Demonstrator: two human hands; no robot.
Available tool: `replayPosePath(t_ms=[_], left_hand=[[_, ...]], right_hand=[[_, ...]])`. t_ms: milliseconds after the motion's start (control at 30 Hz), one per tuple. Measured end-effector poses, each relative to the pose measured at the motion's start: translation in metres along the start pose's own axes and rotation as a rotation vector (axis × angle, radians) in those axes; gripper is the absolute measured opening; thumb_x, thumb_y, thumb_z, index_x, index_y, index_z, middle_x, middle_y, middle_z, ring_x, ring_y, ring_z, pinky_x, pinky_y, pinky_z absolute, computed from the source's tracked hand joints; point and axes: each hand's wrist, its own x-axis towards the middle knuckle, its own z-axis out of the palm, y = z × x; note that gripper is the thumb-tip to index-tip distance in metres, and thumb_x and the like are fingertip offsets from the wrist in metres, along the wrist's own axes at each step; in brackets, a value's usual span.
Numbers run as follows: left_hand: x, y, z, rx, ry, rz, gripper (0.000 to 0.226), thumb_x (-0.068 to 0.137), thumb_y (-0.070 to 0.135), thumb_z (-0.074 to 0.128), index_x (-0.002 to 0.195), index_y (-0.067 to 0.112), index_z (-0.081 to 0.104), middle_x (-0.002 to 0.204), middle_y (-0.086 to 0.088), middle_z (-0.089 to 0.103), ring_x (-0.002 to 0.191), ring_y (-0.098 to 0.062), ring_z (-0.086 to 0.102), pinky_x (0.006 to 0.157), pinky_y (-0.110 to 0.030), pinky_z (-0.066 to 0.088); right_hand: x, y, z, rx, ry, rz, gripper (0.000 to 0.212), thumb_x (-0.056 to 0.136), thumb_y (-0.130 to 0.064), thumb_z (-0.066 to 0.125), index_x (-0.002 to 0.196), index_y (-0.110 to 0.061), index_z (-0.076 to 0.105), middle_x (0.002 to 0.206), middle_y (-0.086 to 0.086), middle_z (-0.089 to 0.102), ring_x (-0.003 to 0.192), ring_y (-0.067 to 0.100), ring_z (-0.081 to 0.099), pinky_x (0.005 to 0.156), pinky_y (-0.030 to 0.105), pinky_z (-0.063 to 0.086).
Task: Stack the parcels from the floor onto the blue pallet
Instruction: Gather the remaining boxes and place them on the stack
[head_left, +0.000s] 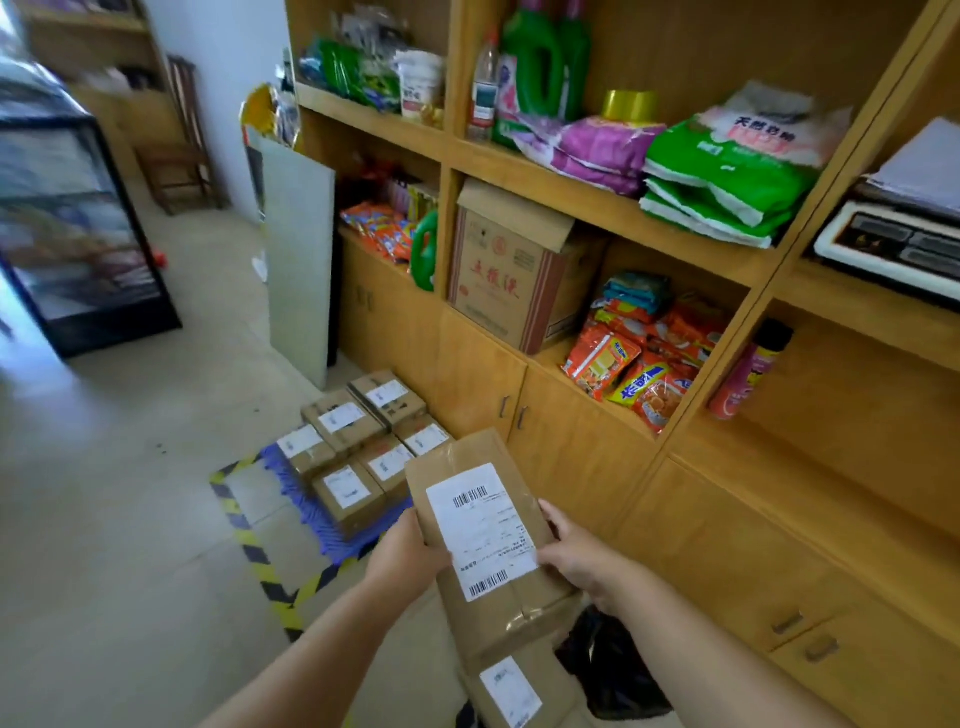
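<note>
Parcels (363, 447) cover most of the blue pallet (306, 512), hiding its far side. Left hand (410, 551) and right hand (576, 561) clamp a labelled parcel (483, 525) by its sides, above another parcel (514, 691) cut off below.

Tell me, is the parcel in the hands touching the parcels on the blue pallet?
Apart. The head view shows the held parcel lifted by both hands, above and nearer than the stacked parcels on the blue pallet.

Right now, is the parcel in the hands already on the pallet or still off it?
Off: both hands hold the parcel above the floor, short of the pallet.
</note>
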Motion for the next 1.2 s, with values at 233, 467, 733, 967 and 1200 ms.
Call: replayPosePath(t_ms=[233,467,733,967,1200], left_hand=[[0.029,-0.030,-0.072,-0.046,0.059,-0.008,0.022,0.081,0.019,0.065,0.087,0.025,0.045,0.084,0.008,0.057,0.078,-0.012,0.057,0.066,-0.027,0.051],[0.089,-0.081,-0.167,-0.064,0.086,-0.031,0.030,0.082,0.022,0.064,0.107,0.023,0.048,0.093,0.007,0.060,0.080,-0.012,0.059,0.058,-0.023,0.045],[0.164,-0.124,-0.245,-0.135,0.102,-0.054,0.030,0.081,0.021,0.067,0.101,0.027,0.045,0.095,0.007,0.059,0.086,-0.014,0.060,0.073,-0.033,0.055],[0.236,-0.126,-0.251,-0.092,0.061,-0.090,0.027,0.082,0.018,0.064,0.098,0.023,0.043,0.101,0.001,0.062,0.084,-0.016,0.061,0.072,-0.038,0.056],[0.323,-0.086,-0.269,-0.173,0.144,-0.172,0.076,0.098,0.034,0.038,0.146,0.035,-0.021,0.105,-0.008,0.064,0.072,-0.024,0.062,0.055,-0.030,0.048]], right_hand=[[0.034,-0.059,0.052,-0.032,0.003,-0.020,0.056,0.081,-0.004,0.062,0.131,-0.021,0.043,0.112,-0.004,0.061,0.100,0.017,0.061,0.087,0.037,0.053],[0.082,-0.140,0.134,-0.018,-0.009,-0.046,0.051,0.087,-0.004,0.056,0.131,-0.025,0.041,0.101,-0.010,0.059,0.093,0.012,0.060,0.068,0.025,0.047],[0.141,-0.213,0.207,-0.022,-0.079,0.018,0.062,0.096,-0.010,0.048,0.148,-0.031,0.024,0.118,-0.003,0.051,0.086,0.007,0.053,0.061,0.023,0.040],[0.201,-0.235,0.210,0.072,-0.051,0.086,0.057,0.099,-0.011,0.041,0.147,-0.036,0.024,0.108,-0.006,0.053,0.086,0.013,0.056,0.060,0.028,0.045],[0.291,-0.270,0.169,0.116,-0.041,0.020,0.057,0.093,-0.006,0.050,0.141,-0.034,0.036,0.099,-0.021,0.051,0.087,0.014,0.060,0.061,0.028,0.050]])
